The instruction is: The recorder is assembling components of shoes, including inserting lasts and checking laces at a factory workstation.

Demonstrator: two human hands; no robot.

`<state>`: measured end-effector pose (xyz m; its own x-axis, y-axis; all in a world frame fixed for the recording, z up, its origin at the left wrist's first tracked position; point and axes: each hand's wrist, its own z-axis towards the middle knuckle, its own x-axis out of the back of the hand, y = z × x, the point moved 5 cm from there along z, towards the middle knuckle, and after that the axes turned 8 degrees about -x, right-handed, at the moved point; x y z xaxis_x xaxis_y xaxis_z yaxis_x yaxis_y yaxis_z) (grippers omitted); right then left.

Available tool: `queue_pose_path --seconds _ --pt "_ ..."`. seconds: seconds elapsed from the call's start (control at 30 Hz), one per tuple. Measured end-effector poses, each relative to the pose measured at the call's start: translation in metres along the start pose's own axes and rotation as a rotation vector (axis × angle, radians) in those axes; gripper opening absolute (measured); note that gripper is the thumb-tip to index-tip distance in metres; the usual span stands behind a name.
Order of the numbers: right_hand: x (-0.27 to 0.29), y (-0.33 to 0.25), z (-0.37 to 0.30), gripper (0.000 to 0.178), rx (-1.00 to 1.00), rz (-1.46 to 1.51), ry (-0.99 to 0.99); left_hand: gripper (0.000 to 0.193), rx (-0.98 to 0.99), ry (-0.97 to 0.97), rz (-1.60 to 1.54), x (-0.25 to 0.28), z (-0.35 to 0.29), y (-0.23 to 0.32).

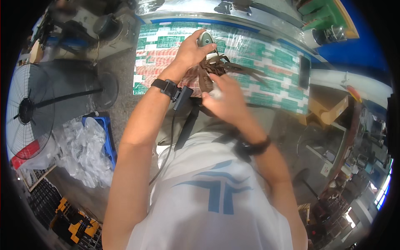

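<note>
My left hand (192, 51) is closed around a small oval grey-green piece (205, 40) with a dark round spot at its end; its exact kind does not show. Just below it, a bundle of brown straps or cords (214, 65) lies on the table, with loose ends trailing right. My right hand (227, 100) is at the near side of this bundle, blurred by motion. Its fingers look curled about a whitish thing (216, 91), too smeared to name. A black band with a small box and cable sits on my left wrist; a dark band circles the right.
The table (271, 89) is covered with green, white and red printed sheeting under clear film. A dark phone (304, 71) lies at its right end. A standing fan (27, 110) and a blue crate (109, 141) of clear plastic are left; a cardboard box (327, 110) stands right.
</note>
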<state>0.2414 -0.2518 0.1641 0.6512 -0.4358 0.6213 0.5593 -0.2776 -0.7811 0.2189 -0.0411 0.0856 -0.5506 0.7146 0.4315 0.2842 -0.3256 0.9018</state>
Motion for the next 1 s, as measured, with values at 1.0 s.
queue_pose_path --seconds 1.0 --pt "0.13 0.242 -0.005 0.074 -0.449 -0.444 0.522 0.095 0.326 0.184 -0.144 0.005 -0.063 0.044"
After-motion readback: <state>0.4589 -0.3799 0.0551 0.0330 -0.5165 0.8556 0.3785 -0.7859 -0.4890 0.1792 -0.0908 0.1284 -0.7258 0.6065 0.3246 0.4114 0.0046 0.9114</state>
